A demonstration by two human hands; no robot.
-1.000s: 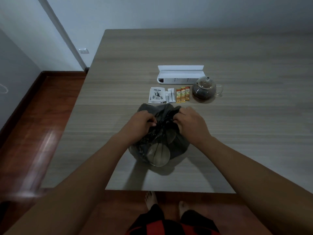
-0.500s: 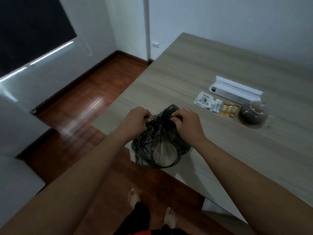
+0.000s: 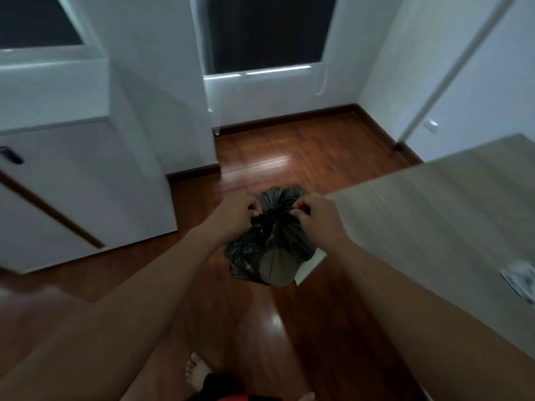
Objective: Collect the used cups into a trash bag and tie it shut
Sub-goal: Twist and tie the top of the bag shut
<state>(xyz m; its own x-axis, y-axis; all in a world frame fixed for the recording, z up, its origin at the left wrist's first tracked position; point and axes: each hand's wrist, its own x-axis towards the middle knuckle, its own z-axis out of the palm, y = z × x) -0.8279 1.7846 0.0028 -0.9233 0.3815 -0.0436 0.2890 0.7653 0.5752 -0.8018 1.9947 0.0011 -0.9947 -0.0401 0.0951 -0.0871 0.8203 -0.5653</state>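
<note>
Between both sets of fingers, the black trash bag (image 3: 270,244) hung off the table (image 3: 434,204) corner, above the floor. Left hand (image 3: 236,211) and right hand (image 3: 317,215) pinched its gathered neck, likely cinching the knot; a cup base showed through below.

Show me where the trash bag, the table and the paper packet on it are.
trash bag (image 3: 269,244), head view, on its dark crumpled side below the gathered neck.
table (image 3: 434,215), head view, on the bare wooden top.
paper packet (image 3: 521,280), head view, on its printed face.

The wood-grain bench (image 3: 434,215) carries 1 blurred white printed packet (image 3: 521,280) near its right edge, above the reddish wooden floor (image 3: 289,157).
</note>
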